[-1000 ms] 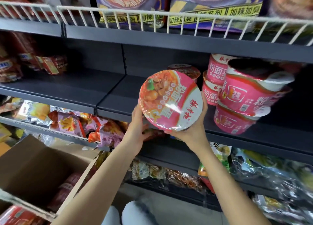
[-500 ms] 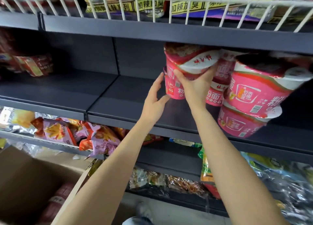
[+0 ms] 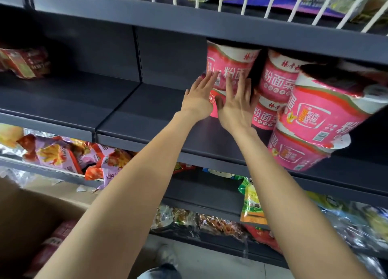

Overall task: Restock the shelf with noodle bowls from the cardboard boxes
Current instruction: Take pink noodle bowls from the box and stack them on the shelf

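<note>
Both hands, left (image 3: 198,102) and right (image 3: 236,106), lie open with spread fingers flat against an upright pink bowl (image 3: 228,66) stacked just beyond the fingertips on the shelf (image 3: 151,108), neither gripping, both equally near.

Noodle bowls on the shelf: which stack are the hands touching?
The leftmost stack. Both the left hand and right hand lie flat against it; the stacks further right are untouched.

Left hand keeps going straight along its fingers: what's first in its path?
The upper pink noodle bowl of the two-high stack; the left hand has its fingertips already at its lower edge, apparently touching. Depth is unclear.
</note>
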`<action>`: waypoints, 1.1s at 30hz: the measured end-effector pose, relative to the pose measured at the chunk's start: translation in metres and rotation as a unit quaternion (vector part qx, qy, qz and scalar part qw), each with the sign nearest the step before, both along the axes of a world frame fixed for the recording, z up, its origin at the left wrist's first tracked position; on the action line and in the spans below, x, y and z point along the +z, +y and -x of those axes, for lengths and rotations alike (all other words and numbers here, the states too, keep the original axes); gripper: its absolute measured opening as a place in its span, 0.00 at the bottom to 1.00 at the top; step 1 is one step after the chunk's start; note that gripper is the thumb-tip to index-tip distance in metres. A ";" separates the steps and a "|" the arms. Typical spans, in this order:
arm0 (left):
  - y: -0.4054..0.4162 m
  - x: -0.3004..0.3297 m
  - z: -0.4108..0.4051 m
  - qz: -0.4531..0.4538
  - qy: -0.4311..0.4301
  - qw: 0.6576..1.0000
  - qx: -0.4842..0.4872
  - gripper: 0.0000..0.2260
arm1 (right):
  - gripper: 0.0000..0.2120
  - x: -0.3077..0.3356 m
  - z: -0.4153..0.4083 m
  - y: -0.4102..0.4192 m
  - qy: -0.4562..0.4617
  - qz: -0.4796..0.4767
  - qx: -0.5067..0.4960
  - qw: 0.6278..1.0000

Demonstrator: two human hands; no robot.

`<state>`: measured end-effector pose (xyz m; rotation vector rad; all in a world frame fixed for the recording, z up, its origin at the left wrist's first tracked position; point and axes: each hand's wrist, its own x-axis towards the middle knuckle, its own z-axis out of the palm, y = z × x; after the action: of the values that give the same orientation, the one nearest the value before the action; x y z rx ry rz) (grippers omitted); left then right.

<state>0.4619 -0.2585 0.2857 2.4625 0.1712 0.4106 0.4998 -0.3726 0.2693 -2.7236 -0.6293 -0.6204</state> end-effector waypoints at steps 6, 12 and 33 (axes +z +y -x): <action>0.014 -0.017 0.078 -0.085 -0.120 0.987 0.072 0.22 | 0.20 -0.010 0.053 0.002 -0.075 -0.108 0.086 0.988; 0.079 -0.093 0.271 -0.173 -0.145 0.949 0.218 0.10 | 0.06 -0.057 0.174 0.045 0.039 -0.081 0.250 0.964; 0.309 -0.375 0.489 -0.040 0.270 0.787 0.553 0.36 | 0.19 -0.366 0.317 0.442 0.198 0.416 0.595 0.659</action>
<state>-0.0275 0.0502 -0.0895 2.2213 1.9033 0.1367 0.1833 0.0695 -0.0964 -2.0292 -2.6258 0.7484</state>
